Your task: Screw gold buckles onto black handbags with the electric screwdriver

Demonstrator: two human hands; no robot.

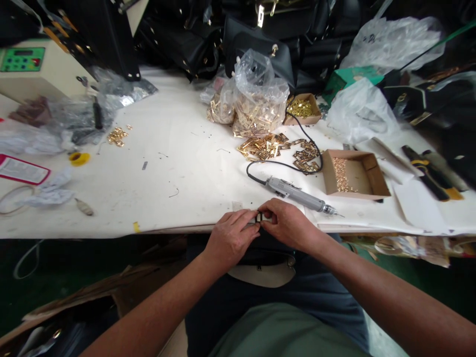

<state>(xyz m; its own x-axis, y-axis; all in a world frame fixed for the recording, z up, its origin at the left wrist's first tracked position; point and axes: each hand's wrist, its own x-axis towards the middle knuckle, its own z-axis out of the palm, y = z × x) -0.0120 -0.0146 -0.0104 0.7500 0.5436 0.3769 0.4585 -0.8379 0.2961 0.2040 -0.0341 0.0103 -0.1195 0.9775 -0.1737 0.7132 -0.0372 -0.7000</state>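
At the table's front edge my left hand (233,233) and my right hand (284,222) meet, fingers closed. Between their fingertips is a small dark-edged rectangular piece (259,217), pinched from both sides; its exact kind is too small to tell. Below the hands, on the lap, lies a dark bag with a beige flap (262,275), partly hidden by the hands and forearms. Just beyond my right hand rests a grey electric screwdriver (297,194), its bit pointing right and its black cord (284,162) looping behind. Farther back is a pile of gold rectangular metal plates (262,147).
A cardboard box (366,173) of small copper-coloured screws stands right of the screwdriver. Clear bags of gold hardware (260,109) and a small box of gold parts (302,106) sit behind. Pliers (427,171) lie far right. Yellow tape (79,158) lies left; black bags (178,44) line the back.
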